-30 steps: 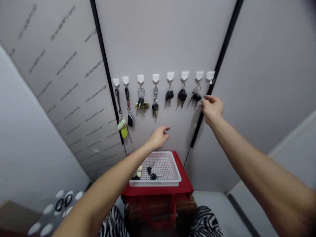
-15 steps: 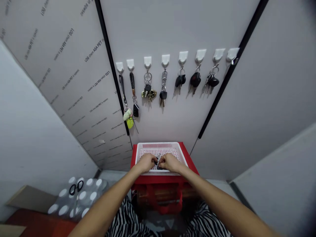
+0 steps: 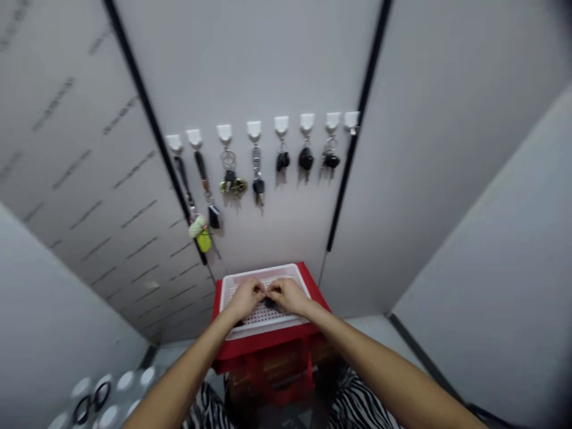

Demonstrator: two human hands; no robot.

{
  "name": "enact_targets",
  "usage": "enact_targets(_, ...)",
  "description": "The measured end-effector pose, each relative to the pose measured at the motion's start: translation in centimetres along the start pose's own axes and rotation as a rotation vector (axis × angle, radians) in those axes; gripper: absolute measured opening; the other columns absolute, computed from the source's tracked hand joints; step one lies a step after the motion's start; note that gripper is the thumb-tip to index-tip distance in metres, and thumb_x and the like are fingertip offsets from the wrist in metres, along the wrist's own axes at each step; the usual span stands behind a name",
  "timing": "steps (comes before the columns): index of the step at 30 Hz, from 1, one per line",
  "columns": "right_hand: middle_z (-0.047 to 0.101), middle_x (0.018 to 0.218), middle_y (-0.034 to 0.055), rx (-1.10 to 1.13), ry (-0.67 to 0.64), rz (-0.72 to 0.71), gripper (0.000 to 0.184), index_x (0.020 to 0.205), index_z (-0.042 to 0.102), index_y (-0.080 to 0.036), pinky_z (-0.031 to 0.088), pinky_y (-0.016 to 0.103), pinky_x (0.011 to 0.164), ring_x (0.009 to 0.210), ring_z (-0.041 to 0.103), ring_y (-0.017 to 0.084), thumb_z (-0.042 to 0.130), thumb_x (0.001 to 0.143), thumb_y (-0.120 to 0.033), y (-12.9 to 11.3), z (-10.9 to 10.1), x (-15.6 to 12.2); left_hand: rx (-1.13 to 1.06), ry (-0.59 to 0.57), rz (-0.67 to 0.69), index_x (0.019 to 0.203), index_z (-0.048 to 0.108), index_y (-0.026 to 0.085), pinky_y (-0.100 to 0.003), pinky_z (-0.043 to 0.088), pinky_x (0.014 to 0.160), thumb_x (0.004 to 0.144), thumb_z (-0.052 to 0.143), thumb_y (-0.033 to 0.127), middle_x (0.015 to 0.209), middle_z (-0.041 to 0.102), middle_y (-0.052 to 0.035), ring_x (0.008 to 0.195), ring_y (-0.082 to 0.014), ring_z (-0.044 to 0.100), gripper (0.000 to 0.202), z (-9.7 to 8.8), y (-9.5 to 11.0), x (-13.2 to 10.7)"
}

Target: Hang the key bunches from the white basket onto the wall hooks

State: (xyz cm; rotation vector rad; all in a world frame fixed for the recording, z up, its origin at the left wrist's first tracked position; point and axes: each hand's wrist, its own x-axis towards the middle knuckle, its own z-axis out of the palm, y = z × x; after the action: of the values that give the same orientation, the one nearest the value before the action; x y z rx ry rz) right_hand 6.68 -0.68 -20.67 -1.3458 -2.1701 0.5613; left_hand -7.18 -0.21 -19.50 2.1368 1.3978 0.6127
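Over a shallow white plastic basket [image 3: 283, 273], my left hand [image 3: 247, 296] and my right hand [image 3: 287, 296] meet fingertip to fingertip. Both are closed in a pinch on a small set of keys [image 3: 269, 302], whose dark head hangs just under the fingers. Blur and the fingers hide the ring and the blades. A bit of something dark [image 3: 238, 323] shows beneath my left wrist, inside the basket's near left corner. The basket rests on a red bag [image 3: 268, 342] in front of my knees.
White hooks [image 3: 254, 128] line the wall panel ahead; most carry keys [image 3: 258, 186], while the far right hook [image 3: 351, 121] has none. Two black strips [image 3: 357, 131] flank the panel. Black-handled scissors [image 3: 92, 403] lie on several capped bottles [image 3: 126, 381] at lower left.
The head view has shifted, so wall and basket appear further left and tilted. My hands have come closer together, and the dark key head now hangs between the fingertips.
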Motion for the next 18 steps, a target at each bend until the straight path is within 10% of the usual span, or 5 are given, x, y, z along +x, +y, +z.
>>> enact_targets(7, 0.057, 0.070, 0.0015, 0.056, 0.380, 0.039, 0.018, 0.072, 0.056, -0.016, 0.033, 0.018, 0.058, 0.064, 0.048, 0.008, 0.041, 0.069, -0.025, -1.4, -6.0, -0.1, -0.549, -0.001, -0.018, 0.078, 0.045, 0.016, -0.023, 0.038, 0.069, 0.054, 0.052, 0.032, 0.081, 0.055, -0.0010, 0.076, -0.0113, 0.049, 0.030, -1.1, 5.7, 2.1)
enact_targets(18, 0.055, 0.073, -0.0080, 0.147, 0.779, 0.130, 0.018, 0.081, 0.051, -0.019, 0.034, 0.012, 0.060, 0.066, 0.046, 0.003, 0.039, 0.071, -0.028, -1.4, -17.6, 0.4, -0.649, 0.208, 0.197, 0.084, 0.049, 0.019, -0.018, 0.042, 0.064, 0.059, 0.052, 0.027, 0.076, 0.055, 0.0063, 0.062, -0.0020, 0.049, 0.026, -1.3, 17.1, 8.4)
